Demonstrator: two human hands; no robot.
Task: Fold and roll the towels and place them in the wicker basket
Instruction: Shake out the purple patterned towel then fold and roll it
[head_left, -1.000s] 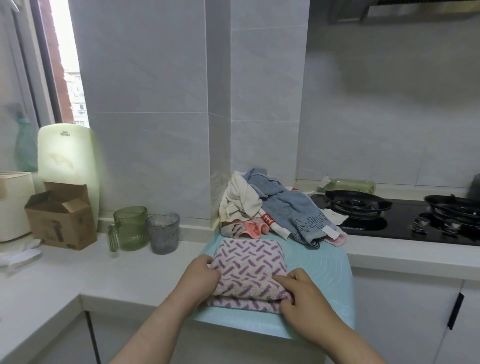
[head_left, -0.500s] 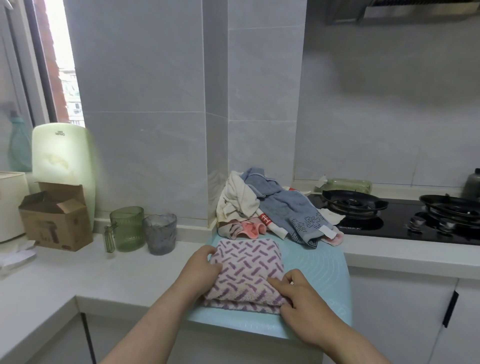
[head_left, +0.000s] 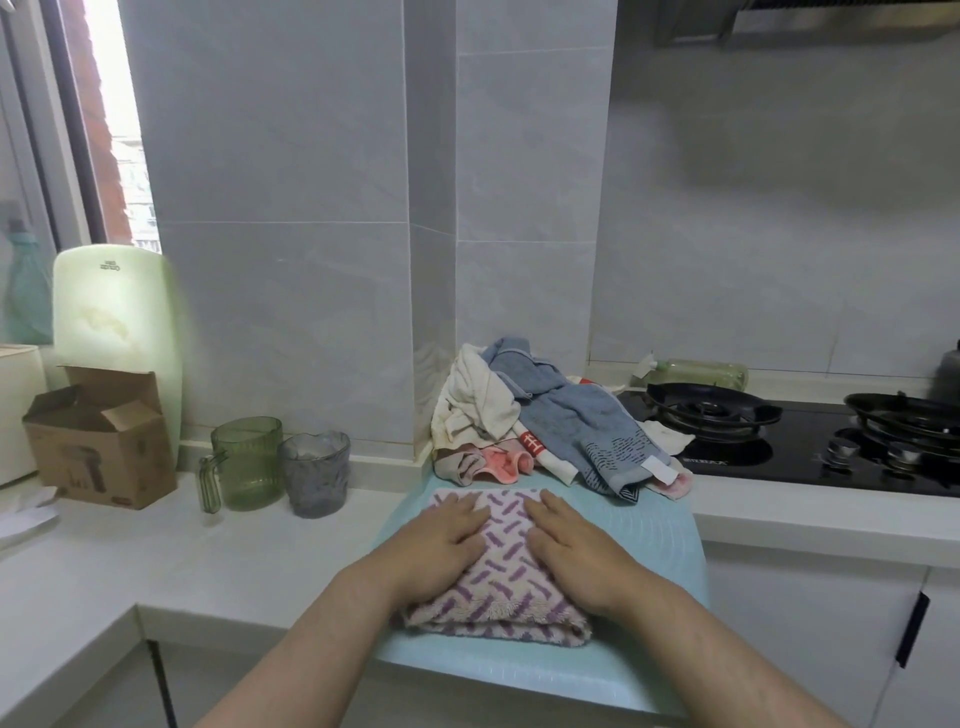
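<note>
A white kitchen counter (head_left: 208, 551) runs under pale grey wall tiles (head_left: 291, 208), and a light blue mat (head_left: 639, 525) lies on it directly beneath the fingers. Well off to the left of the fingers, a window (head_left: 111, 130) lets in daylight. In front of it stand a pale green board (head_left: 117, 322) and an open cardboard box (head_left: 98, 441). Nearer, left of the left fingertips, a ribbed green mug (head_left: 249, 462) touches a grey glass (head_left: 315, 473). To the right of the right fingers and further back is a black gas stove (head_left: 810, 441).

The folded towel (head_left: 506, 577) lies on the mat under both palms. It is white to pink with short purple dashes, and its thick folded edge faces the person. The left hand (head_left: 447, 545) and right hand (head_left: 576, 551) lie flat on top of it, side by side, with the fingers straight and slightly spread, gripping nothing. Just beyond the fingertips is a loose pile of towels (head_left: 550, 421) in cream, blue and pink.

A red label (head_left: 531, 443) in the pile carries a white character. A plain white tag (head_left: 661, 470) hangs from the blue towel. There is small lettering near the board's top and along the stove's front edge, but it is too small to read.
</note>
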